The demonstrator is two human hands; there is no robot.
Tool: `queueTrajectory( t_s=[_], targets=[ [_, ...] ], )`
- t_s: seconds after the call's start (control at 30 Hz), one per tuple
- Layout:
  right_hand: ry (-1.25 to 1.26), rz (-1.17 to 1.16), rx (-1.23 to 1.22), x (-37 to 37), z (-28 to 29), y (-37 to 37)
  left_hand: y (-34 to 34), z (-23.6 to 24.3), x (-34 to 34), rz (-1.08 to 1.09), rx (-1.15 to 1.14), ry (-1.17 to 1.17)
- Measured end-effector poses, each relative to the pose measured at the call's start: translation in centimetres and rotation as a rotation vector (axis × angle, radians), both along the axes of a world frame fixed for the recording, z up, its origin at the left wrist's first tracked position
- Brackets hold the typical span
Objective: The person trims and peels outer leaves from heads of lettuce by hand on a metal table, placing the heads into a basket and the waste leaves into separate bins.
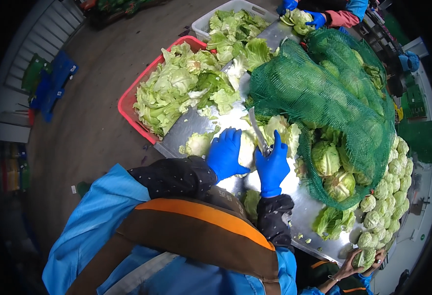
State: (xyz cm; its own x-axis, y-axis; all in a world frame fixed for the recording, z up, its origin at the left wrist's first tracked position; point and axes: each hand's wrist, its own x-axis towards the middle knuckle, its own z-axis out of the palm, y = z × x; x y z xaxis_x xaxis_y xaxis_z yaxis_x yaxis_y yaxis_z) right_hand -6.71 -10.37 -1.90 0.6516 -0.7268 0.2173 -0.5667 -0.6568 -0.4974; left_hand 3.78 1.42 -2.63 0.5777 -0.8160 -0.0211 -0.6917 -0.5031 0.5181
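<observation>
My left hand [224, 153], in a blue glove, presses around a pale cabbage [246, 146] on the steel table [175, 135], partly covering it. My right hand [272, 166], also gloved, grips a knife [254, 127] just right of that cabbage, index finger pointing up and blade raised toward the back. Loose trimmed leaves [196, 144] lie around both hands. To the right, a green mesh sack [314, 83] holds cabbages, some spilling from its open end [325, 158].
A red crate [126, 114] and white crate [200, 25] hold leaves. Trimmed cabbages [392, 191] are piled at the right. A co-worker's gloved hands [315, 19] hold a cabbage at the back; another person's bare hands [349, 262] hold one at lower right. Blue plastic items [54, 86] stand left.
</observation>
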Motion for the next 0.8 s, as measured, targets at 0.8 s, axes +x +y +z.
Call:
queueTrajectory(
  t_s=[0.8],
  targets=[
    [-0.380,-0.007,0.657,-2.5,-2.2,3.9,8.8,-3.3,1.8,0.442,-0.114,1.259]
  ],
)
